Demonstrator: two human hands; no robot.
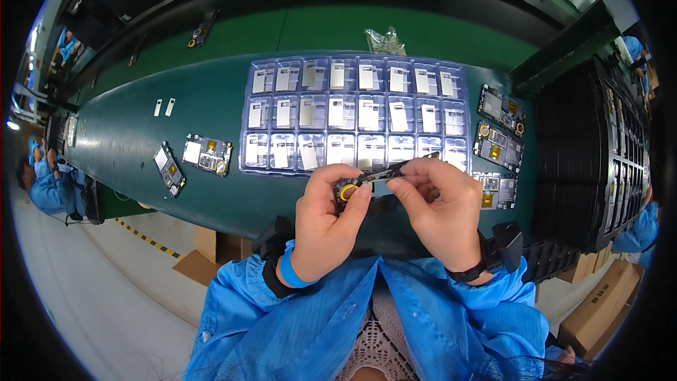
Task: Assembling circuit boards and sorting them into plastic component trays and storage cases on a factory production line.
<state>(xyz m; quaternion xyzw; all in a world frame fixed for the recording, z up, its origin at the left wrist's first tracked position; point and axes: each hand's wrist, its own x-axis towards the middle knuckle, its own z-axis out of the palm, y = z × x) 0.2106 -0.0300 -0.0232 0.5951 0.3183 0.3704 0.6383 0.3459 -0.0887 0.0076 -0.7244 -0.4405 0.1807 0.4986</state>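
Observation:
A small dark circuit board [343, 202] is held tilted in front of my chest, with a yellow ring at its left end. My left hand [326, 210] pinches that end between thumb and fingers. My right hand [442, 206] is closed at the board's other end, its thumb and fingertips together on it. Between the thumbs a pale, shiny flat part shows on the board; whether it is fixed there I cannot tell. Just beyond the hands lies a clear plastic tray [319, 92] with rows of compartments, most holding a flat silvery metal plate [366, 109].
More circuit boards lie left [208, 154] and right [498, 147] of the tray on the green table [127, 141]. Two small pale strips [170, 106] sit far left. A clear plastic bag [385, 41] is behind the tray. Stacked black trays [571, 155] stand at right. Other people work at both sides.

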